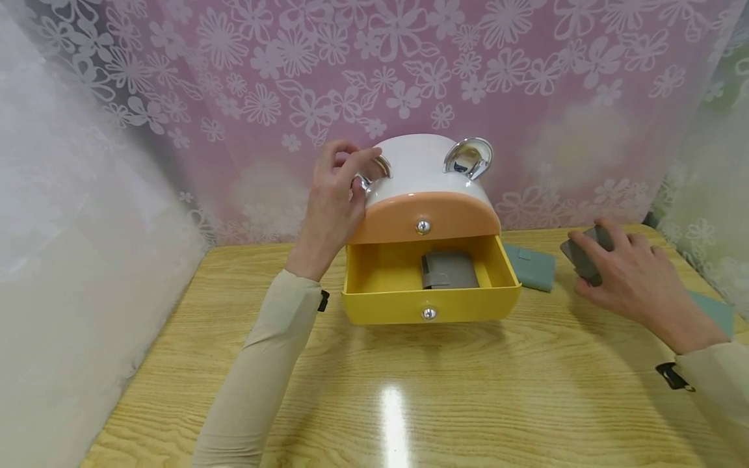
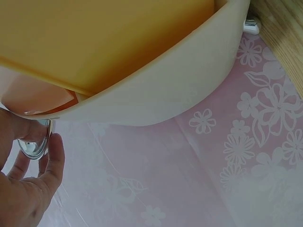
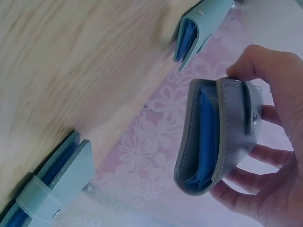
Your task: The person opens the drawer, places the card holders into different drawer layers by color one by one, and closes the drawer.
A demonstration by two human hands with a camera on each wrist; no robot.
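My left hand (image 1: 333,201) grips the silver ear (image 1: 379,166) on the left of a small white drawer box (image 1: 417,162). The left wrist view shows thumb and fingers around that shiny ear (image 2: 35,147). Below an orange upper drawer (image 1: 392,220), the yellow lower drawer (image 1: 380,308) stands pulled out. Inside it lies a grey wallet (image 1: 453,270) with a strap. Off to the right, my right hand (image 1: 634,279) holds another grey wallet (image 3: 236,127) above the table, its blue inner sleeves showing at the side.
A green wallet (image 1: 534,268) lies right of the yellow drawer. Another green wallet (image 1: 714,313) is partly hidden behind the right wrist. The wooden table (image 1: 374,377) meets a pink flowered curtain (image 1: 351,78) at the back. A second silver ear (image 1: 470,158) tops the box's right side.
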